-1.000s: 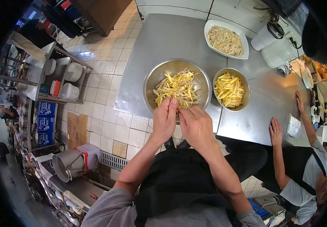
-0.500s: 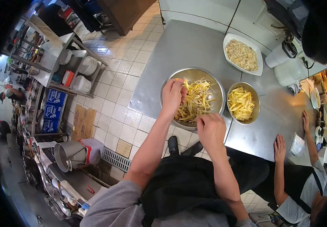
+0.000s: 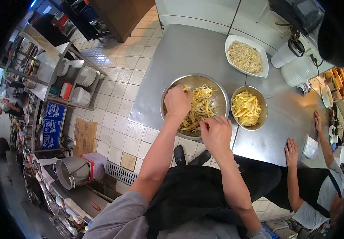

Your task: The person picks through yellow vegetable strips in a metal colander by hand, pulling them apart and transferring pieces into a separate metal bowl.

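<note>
A wide steel bowl [image 3: 224,99] stands on the metal table, holding a tangle of yellow and pale stringy pieces [image 3: 204,100], perhaps a sprout-like vegetable. My left hand [image 3: 178,102] is over the bowl's left side, fingers curled, with a bit of yellow piece showing at the fingertips. Above the near rim, my right hand [image 3: 217,134] has its fingers closed in a pinch; whatever is in them is hidden. Right beside the wide bowl sits a smaller steel bowl [image 3: 264,115] filled with cleaner-looking yellow strips [image 3: 246,108].
A white square dish [image 3: 266,65] of chopped pale food stands at the table's back. On the right, a co-worker's hands [image 3: 291,152] rest on the metal table [image 3: 152,85] near a small plastic packet [image 3: 310,147]. Left are a plate shelf [image 3: 80,77] and a large pot [image 3: 73,172].
My left hand has turned and curled more over the bowl's left side. My right hand remains near the front rim, its fingers shifted slightly. The whole view has shifted a little.
</note>
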### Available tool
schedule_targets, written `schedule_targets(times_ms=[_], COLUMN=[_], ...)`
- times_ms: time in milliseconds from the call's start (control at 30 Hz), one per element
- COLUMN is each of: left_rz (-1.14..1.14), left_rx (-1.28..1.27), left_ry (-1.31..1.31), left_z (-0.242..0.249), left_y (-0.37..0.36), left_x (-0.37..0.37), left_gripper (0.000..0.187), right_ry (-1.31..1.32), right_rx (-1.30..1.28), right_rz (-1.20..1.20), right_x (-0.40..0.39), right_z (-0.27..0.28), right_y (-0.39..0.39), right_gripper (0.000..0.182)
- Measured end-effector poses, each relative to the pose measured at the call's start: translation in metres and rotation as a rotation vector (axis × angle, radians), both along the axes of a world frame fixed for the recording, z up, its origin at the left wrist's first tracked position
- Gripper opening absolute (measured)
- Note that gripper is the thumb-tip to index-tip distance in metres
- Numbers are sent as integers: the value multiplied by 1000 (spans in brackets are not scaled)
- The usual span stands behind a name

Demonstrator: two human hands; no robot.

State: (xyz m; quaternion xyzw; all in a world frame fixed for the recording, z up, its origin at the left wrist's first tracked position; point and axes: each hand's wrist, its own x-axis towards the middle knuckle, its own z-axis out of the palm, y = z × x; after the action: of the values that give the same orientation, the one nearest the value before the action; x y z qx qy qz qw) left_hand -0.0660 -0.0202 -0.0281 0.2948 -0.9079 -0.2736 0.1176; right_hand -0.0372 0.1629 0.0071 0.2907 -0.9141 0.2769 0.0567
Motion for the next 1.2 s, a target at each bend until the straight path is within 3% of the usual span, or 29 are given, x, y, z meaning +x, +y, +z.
schedule_targets(times_ms=[67, 133, 233, 367, 500, 700, 900, 1000, 1067, 1200], left_rz=[24, 19, 22, -42, -281, -428, -447, -406, -340, -245], left_rx=[107, 145, 616, 791, 891, 904, 1007, 1081, 1344, 1420], left_ry=[257, 318, 515, 506, 278, 132, 108, 130, 113, 213], left_z=[2, 7, 10, 30, 39, 31, 20, 19, 19, 27], left_y=[-3, -6, -8, -10, -4, 8, 7, 6, 3, 16], left_x=[2, 6, 9, 24, 42, 51, 52, 55, 58, 65], left_gripper=[28, 23, 13, 18, 15, 6, 5, 7, 10, 17], right_ry=[-19, -38, -90, -214, -270, -208, -166, -201, -217, -199], right_rx=[-9, -18, -88, -324, -501, -357, -258, -231, -216, -217], right_rz=[-17, -33, -46, -75, 32, 196, 173, 170, 179, 168], right_x=[-2, -4, -7, -14, -30, -44, -40, -38, -35, -30], right_z=[6, 6, 3, 19, 38, 38, 35, 33, 32, 31], right_y=[0, -1, -5, -11, -12, -4, 5, 8, 8, 6], right_gripper=[16, 16, 14, 17, 23, 18, 15, 12, 10, 9])
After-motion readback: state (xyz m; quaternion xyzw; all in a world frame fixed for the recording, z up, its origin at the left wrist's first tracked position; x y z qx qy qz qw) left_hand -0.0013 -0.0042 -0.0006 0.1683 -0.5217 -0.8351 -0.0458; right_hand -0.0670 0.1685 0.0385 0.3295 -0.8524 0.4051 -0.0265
